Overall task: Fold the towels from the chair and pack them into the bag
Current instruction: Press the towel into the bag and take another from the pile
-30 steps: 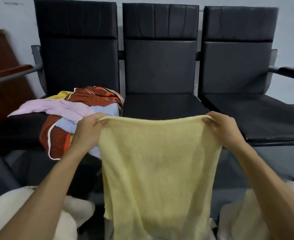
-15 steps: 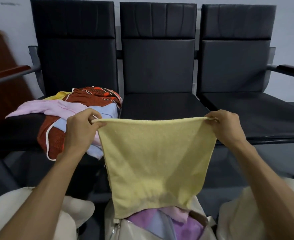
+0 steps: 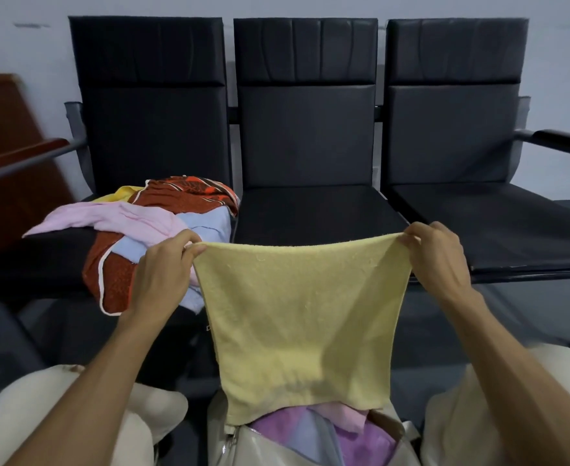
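3 black chairs stand in a row at the far side. On the left seat lies a heap of towels, pink, blue and red-patterned. Near it, the left hand pinches 1 top corner of a yellow towel; the right hand pinches the other. The yellow towel hangs spread flat, its lower edge over the open bag at the near edge, which holds purple and pink cloth.

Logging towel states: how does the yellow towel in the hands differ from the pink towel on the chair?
The yellow towel hangs flat, pinched by left hand and right hand; the pink towel lies crumpled on the chair. The yellow towel hangs above the bag; the pink towel touches other cloths. Both are unpacked.
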